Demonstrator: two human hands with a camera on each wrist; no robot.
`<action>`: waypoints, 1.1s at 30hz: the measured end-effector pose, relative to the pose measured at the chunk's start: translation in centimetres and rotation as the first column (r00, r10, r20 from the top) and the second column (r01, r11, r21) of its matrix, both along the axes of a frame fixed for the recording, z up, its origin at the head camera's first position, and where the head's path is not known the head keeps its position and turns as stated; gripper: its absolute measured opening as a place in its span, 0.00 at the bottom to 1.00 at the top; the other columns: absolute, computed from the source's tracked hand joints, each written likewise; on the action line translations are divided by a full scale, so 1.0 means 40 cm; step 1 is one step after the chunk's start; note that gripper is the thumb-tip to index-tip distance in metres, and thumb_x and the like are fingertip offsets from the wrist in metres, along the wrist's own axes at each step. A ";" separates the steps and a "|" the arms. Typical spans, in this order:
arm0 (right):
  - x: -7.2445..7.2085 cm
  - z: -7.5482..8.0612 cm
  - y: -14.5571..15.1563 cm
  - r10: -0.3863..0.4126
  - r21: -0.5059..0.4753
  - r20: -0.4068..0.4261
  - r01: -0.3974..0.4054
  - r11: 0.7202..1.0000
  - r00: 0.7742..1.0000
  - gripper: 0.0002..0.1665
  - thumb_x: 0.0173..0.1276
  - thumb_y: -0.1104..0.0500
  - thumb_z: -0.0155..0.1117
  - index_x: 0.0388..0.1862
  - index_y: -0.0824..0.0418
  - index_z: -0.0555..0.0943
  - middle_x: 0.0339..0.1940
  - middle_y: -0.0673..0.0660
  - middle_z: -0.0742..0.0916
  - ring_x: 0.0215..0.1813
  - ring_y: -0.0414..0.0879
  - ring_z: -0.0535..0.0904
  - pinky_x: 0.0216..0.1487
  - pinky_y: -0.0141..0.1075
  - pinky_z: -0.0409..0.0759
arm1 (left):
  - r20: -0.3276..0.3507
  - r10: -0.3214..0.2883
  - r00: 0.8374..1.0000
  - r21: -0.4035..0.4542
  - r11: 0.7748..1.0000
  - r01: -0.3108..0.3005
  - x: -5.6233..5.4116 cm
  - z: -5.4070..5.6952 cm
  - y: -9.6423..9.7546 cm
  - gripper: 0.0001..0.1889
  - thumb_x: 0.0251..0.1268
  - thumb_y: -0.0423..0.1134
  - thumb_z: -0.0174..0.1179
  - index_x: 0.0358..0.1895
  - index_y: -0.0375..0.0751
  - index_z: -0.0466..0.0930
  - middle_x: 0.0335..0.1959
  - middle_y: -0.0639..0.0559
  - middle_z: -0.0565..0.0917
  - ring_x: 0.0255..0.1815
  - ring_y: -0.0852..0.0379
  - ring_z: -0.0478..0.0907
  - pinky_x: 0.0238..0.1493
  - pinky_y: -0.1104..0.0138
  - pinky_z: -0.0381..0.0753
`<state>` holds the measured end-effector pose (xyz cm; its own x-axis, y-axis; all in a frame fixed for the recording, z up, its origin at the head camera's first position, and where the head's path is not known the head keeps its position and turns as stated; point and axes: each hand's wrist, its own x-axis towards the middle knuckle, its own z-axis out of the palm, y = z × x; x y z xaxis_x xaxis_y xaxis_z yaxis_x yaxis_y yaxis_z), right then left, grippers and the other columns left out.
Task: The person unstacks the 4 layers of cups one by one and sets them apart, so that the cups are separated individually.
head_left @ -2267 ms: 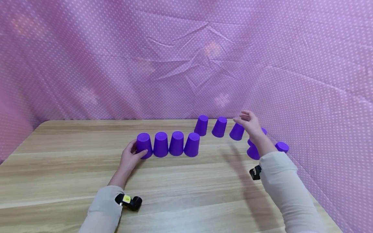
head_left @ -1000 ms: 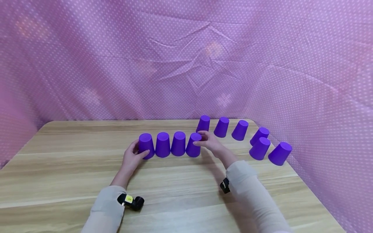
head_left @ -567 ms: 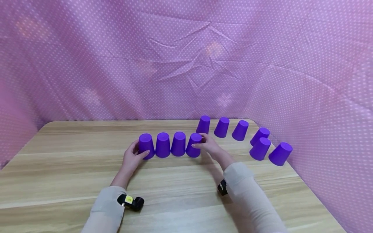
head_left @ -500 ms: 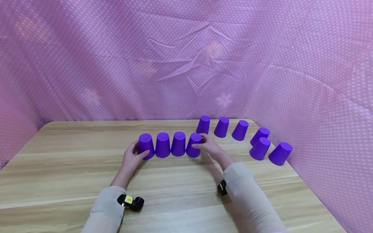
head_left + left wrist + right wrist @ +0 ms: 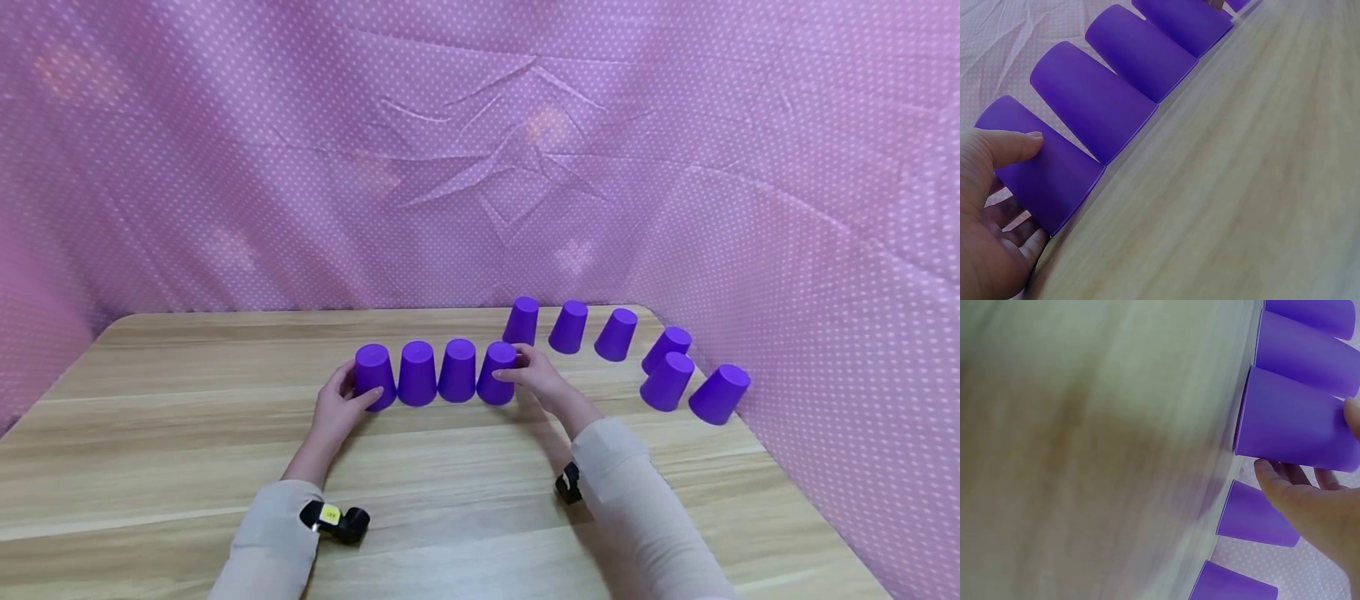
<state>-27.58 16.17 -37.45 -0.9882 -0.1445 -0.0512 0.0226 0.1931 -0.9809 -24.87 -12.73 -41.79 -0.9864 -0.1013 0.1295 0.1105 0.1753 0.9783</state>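
Several purple cups stand upside down side by side in a row on the wooden table. My left hand [image 5: 335,408] holds the leftmost cup [image 5: 373,368], thumb on its near side and fingers around its outer side. At the other end, my right hand [image 5: 549,385] holds the rightmost cup [image 5: 491,360] with the thumb in front and the fingers behind. Between them sit two more cups, a left middle cup [image 5: 417,373] and a right middle cup [image 5: 457,372]. In the left wrist view, the held cup [image 5: 1054,175] meets its neighbour [image 5: 1088,100] at the rim.
More upside-down purple cups stand behind and to the right: a back cup [image 5: 521,318], two beside it, and a cluster with a near cup [image 5: 666,383] and an outermost cup [image 5: 720,396]. Pink dotted cloth [image 5: 450,208] hangs behind and beside the wooden table [image 5: 420,500].
My right hand has come left from over the cups at the right and taken hold of the row's rightmost cup. My left hand has stayed on the leftmost one.
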 end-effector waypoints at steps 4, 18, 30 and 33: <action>0.004 0.006 0.002 0.005 -0.004 -0.006 -0.005 1.000 1.000 0.29 0.50 0.71 0.61 0.53 0.69 0.66 0.47 0.67 0.76 0.49 0.56 0.72 0.50 0.42 0.71 | -0.011 0.002 1.000 0.001 1.000 -0.002 0.001 -0.001 0.002 0.34 0.49 0.28 0.59 0.61 0.29 0.55 0.58 0.32 0.60 0.60 0.42 0.57 0.59 0.61 0.58; 0.009 0.048 0.051 -0.003 0.041 -0.061 0.005 0.999 0.998 0.30 0.51 0.68 0.62 0.55 0.68 0.66 0.48 0.66 0.75 0.51 0.55 0.70 0.54 0.44 0.67 | 0.008 0.015 1.000 0.004 1.000 -0.015 0.016 0.007 0.014 0.34 0.50 0.28 0.58 0.62 0.29 0.53 0.59 0.31 0.60 0.60 0.42 0.56 0.60 0.60 0.58; 0.008 0.086 0.115 -0.014 0.053 -0.082 0.018 0.998 0.997 0.30 0.52 0.65 0.62 0.55 0.66 0.66 0.52 0.65 0.74 0.55 0.54 0.67 0.57 0.45 0.63 | 0.004 0.023 1.000 0.009 1.000 -0.023 0.027 0.006 0.022 0.34 0.50 0.28 0.59 0.62 0.29 0.54 0.58 0.31 0.60 0.60 0.42 0.56 0.60 0.59 0.58; 0.009 0.092 0.132 -0.011 0.056 -0.076 0.016 0.998 0.997 0.31 0.53 0.64 0.62 0.57 0.64 0.64 0.53 0.65 0.73 0.56 0.54 0.66 0.58 0.45 0.61 | 0.010 0.018 1.000 0.013 1.000 -0.018 0.028 0.009 0.022 0.34 0.50 0.28 0.59 0.62 0.30 0.53 0.59 0.32 0.60 0.60 0.42 0.56 0.60 0.60 0.57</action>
<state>-27.21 21.43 -33.76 -0.9914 -0.1301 0.0158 -0.0480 0.2483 -0.9675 -23.75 -11.84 -41.45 -0.9857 -0.1204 0.1180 0.0974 0.1641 0.9816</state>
